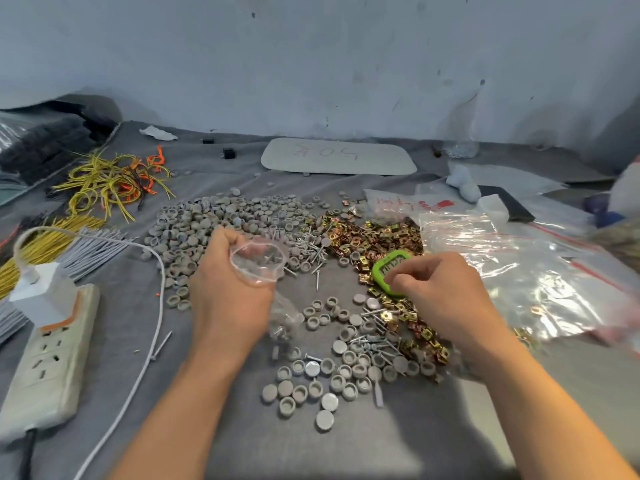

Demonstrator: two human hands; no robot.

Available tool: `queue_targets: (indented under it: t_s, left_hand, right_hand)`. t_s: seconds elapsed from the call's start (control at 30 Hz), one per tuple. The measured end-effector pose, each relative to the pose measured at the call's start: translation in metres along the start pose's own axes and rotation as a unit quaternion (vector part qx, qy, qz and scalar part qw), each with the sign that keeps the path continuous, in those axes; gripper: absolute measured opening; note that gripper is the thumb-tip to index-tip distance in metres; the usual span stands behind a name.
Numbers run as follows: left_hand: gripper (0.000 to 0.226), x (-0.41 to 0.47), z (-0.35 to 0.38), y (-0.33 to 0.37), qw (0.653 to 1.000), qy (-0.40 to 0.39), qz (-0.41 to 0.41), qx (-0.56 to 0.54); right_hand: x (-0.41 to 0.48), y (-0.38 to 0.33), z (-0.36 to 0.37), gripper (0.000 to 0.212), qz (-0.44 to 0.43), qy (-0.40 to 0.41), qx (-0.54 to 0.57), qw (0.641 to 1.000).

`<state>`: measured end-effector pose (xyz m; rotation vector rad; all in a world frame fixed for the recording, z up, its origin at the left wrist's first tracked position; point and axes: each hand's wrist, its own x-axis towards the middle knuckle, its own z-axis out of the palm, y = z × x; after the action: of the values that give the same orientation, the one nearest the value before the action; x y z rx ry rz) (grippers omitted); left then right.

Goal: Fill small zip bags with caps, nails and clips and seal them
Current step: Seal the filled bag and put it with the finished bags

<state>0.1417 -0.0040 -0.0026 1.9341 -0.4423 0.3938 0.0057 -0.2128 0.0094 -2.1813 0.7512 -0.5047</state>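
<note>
Mid-fill: left hand (225, 292) holds the zip bag (258, 263) open at frame centre, some nails (278, 330) inside, unsealed; right hand (436, 289), fingers curled over the clips (374, 237), grasp unclear; caps (194, 230) lie heaped on the bench (242, 445)

1. Bare grey bench (346, 452) lay open between the forearms, by the near edge.
2. Scattered caps (311, 375) and nails (377, 341) littered the middle just beyond it.
3. The left hand (225, 289), gripping a small zip bag (258, 261), and the right hand (440, 289) left a narrow bare gap between them.
4. A power strip (48, 358) and white cable (157, 306) blocked the left side.
5. A stack of zip bags (519, 271) filled the right side.
6. A caps heap (207, 223) and a clips heap (374, 237) closed the far side.
</note>
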Motion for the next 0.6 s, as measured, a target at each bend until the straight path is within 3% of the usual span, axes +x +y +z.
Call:
queue_targets:
  t_s: [0.1,0.2,0.27,0.33,0.4,0.47,0.6]
  left_hand:
    - [0.041,-0.008,0.008,0.011,0.999,-0.015,0.047,0.009]
    - [0.042,-0.006,-0.004,0.019,0.992,0.051,0.112,-0.007]
    - [0.046,-0.005,-0.002,0.019,0.987,0.071,0.137,0.042]
    - [0.048,-0.008,0.012,0.02,0.984,-0.008,0.123,0.128]
    - [0.05,-0.016,0.03,0.019,0.966,-0.147,0.085,0.196]
    - [0.056,-0.021,0.039,0.018,0.946,-0.245,0.049,0.209]
    - [0.077,-0.022,0.036,0.021,0.935,-0.304,0.034,0.177]
  right_hand:
    - [-0.005,0.005,-0.009,0.026,0.001,-0.02,-0.056,0.998]
    - [-0.014,0.006,-0.012,0.027,-0.008,-0.073,-0.122,0.99]
    - [-0.014,0.007,-0.012,0.027,-0.015,-0.085,-0.17,0.982]
    - [-0.013,0.009,-0.011,0.025,-0.021,-0.086,-0.201,0.976]
    - [-0.015,0.01,-0.009,0.024,-0.017,-0.1,-0.228,0.968]
    - [-0.015,0.01,-0.006,0.027,-0.006,-0.118,-0.24,0.963]
    - [-0.011,0.011,0.0,0.028,-0.012,-0.131,-0.237,0.963]
